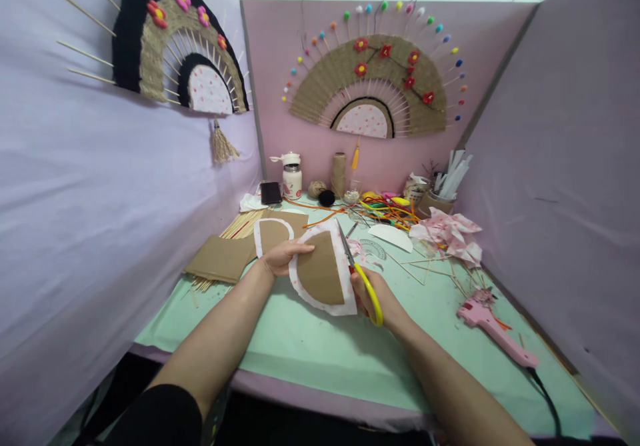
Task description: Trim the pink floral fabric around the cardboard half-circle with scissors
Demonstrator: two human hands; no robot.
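Observation:
My left hand [286,257] grips a half-round cardboard piece [323,269] by its curved left side, thumb lying across the brown face. A white border with small pink spots runs all around the cardboard. My right hand [376,293] is closed on yellow-handled scissors [370,287], blades pointing up and away along the piece's straight right edge. Whether the blades touch the border, I cannot tell. Behind my left hand lies a second half-round cardboard piece [275,234] with the same white border. Plain cardboard [220,258] rests left of it over thin wooden sticks.
A pink glue gun [497,333] with a black cord lies at the right. Crumpled pink-spotted paper [447,233], a white half disc [391,237] and loose sticks are behind it. Along the back stand a white bottle [292,179] and a twine spool [339,175]. Decorated fans [310,93] hang on the walls.

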